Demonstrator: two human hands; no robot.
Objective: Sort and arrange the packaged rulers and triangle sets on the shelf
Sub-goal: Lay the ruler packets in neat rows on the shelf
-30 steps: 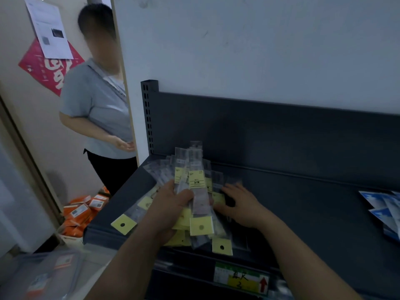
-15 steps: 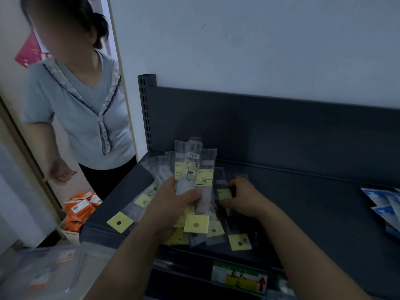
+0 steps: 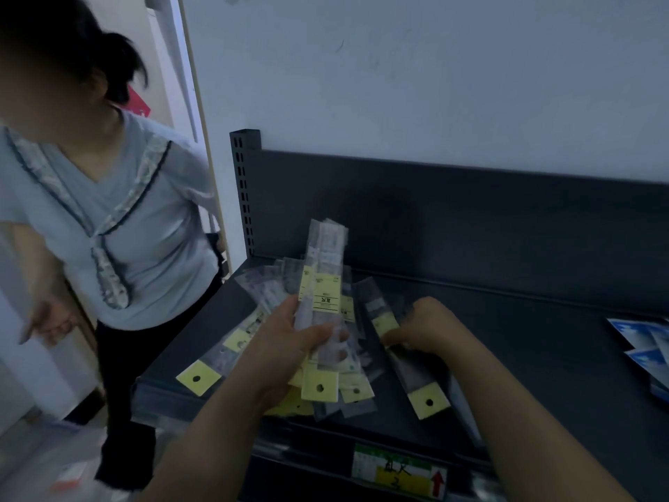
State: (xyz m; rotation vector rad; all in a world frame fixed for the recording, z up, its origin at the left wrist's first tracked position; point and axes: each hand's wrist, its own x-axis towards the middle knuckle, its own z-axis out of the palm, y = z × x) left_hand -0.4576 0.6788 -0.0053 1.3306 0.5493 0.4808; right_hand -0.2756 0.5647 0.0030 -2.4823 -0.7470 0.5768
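Observation:
My left hand (image 3: 289,342) grips a bundle of packaged rulers (image 3: 324,284) in clear sleeves with yellow header cards, lifted above the dark shelf (image 3: 543,356). More packaged rulers (image 3: 231,346) lie fanned out on the shelf's left end beneath it. My right hand (image 3: 423,327) pinches a single packaged ruler (image 3: 412,371) that lies on the shelf to the right of the pile, its yellow tab pointing toward me.
Another person (image 3: 119,219) in a light blue top stands close at the shelf's left end. Blue and white packets (image 3: 648,349) lie at the far right of the shelf. A green and yellow price label (image 3: 398,476) sits on the shelf's front edge.
My right hand has drawn one ruler out of the pile and off to the right. The bundle in my left hand has risen slightly. The other person has stepped closer.

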